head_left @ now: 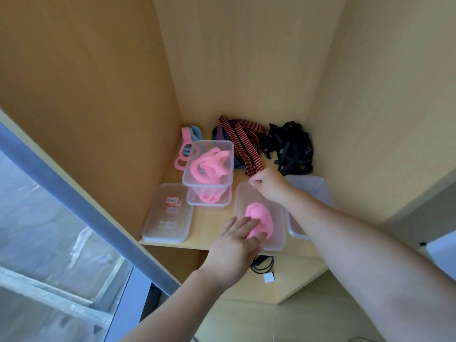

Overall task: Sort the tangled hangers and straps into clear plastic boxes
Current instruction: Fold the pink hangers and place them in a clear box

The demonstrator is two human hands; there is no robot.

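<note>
on a pale wooden shelf [212,219], the left hand [234,245] presses flat on a pink coiled strap [259,213] in a clear plastic box [279,233]. the right hand [269,185] pinches a red-and-black striped strap [246,149].

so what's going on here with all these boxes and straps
A person is sorting at a wooden shelf. Their left hand presses flat on a pink coiled bundle inside a clear plastic box at the front. Their right hand pinches the end of a red and black striped strap that runs back to the pile. Two stacked clear boxes hold pink loops, and a black tangle lies at the back.
</note>
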